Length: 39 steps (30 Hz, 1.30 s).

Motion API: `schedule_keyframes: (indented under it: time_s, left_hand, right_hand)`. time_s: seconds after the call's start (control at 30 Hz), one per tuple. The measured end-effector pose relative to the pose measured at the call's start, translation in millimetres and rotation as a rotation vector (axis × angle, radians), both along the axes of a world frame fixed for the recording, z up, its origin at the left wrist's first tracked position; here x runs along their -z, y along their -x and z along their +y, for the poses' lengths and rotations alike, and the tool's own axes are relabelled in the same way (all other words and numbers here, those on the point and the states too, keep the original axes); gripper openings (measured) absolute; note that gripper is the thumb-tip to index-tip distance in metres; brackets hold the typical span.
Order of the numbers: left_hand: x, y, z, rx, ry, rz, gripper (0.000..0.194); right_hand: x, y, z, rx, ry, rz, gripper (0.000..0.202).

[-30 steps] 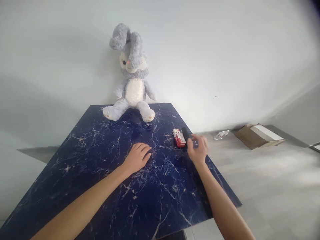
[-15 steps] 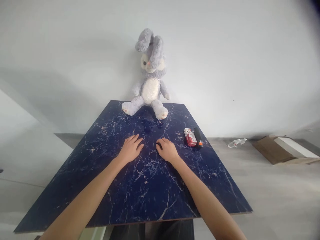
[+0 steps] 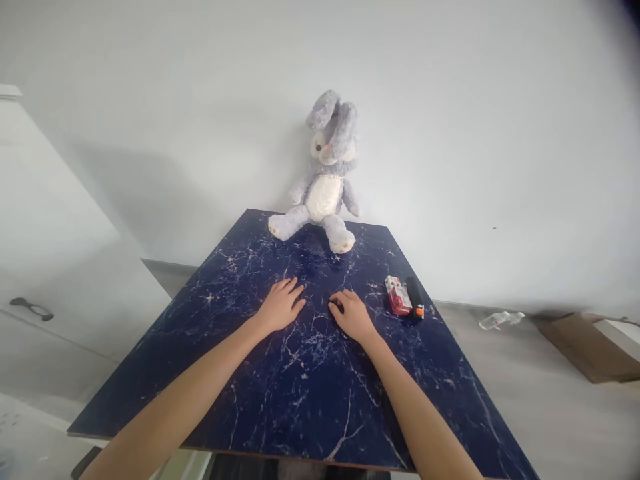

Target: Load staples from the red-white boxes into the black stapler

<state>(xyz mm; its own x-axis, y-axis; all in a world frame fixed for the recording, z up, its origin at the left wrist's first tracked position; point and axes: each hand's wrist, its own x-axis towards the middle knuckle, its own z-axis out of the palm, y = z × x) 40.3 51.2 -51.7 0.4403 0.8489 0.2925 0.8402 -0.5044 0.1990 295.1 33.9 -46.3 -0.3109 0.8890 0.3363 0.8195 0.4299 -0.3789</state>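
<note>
My left hand (image 3: 281,305) lies palm down on a dark blue marble-patterned table (image 3: 300,373), fingers spread and nothing in it. To its right, my right hand (image 3: 350,313) also rests on the tabletop; its fingers are loosely bent, with a gap between thumb and forefinger, and I see nothing held. Beyond both hands a grey plush rabbit (image 3: 324,197) sits at the table's far edge against the wall, one ear drooping over its face. Right of my right hand lie a red and white small box (image 3: 399,295) and, touching or close beside it, a black object with an orange end (image 3: 415,297).
A pale wall (image 3: 450,133) stands behind the table. On the floor to the right are a clear plastic bottle (image 3: 500,320) and an open cardboard box (image 3: 590,347). White furniture with a dark handle (image 3: 33,309) stands at the left.
The head view has turned left and tilted, so the table and rabbit appear further right and lower. Both hands stay at about the same spots on the table; the rabbit and boxes have not moved.
</note>
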Motion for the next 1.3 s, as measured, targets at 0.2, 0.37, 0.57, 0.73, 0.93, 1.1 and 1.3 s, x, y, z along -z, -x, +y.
schedule_keyframes:
  time_s: [0.2,0.37,0.57,0.73,0.93,1.1,1.3]
  left_hand:
    - [-9.1,-2.3,2.3,-0.232,-0.181,-0.033,0.059]
    - [1.9,5.4,14.3,-0.197,0.030,0.053,0.058]
    - [-0.9,5.6,11.2,-0.196,0.000,-0.074,0.061]
    - [-4.2,3.2,10.6,-0.216,-0.138,-0.126,0.064]
    - [9.2,8.2,21.1,-0.155,0.019,-0.034,0.053]
    - [3.2,12.7,18.0,-0.160,-0.033,-0.033,0.051]
    - [-4.4,71.4,7.0,-0.178,-0.070,-0.187,0.044]
  right_hand:
    - [4.5,-14.0,1.7,0.255,0.006,-0.145,0.071]
    - [6.5,-25.9,2.2,0.199,0.184,-0.220,0.075]
    - [10.2,-27.1,4.5,0.191,0.128,-0.135,0.077]
    - [12.1,-29.4,5.9,0.187,0.087,-0.108,0.074]
    - [12.4,-29.5,4.0,0.167,0.109,-0.127,0.060]
    - [-7.9,-39.9,2.5,0.191,-0.117,-0.034,0.046]
    - [-27.5,-108.9,5.6,0.841,-0.256,0.309,0.065]
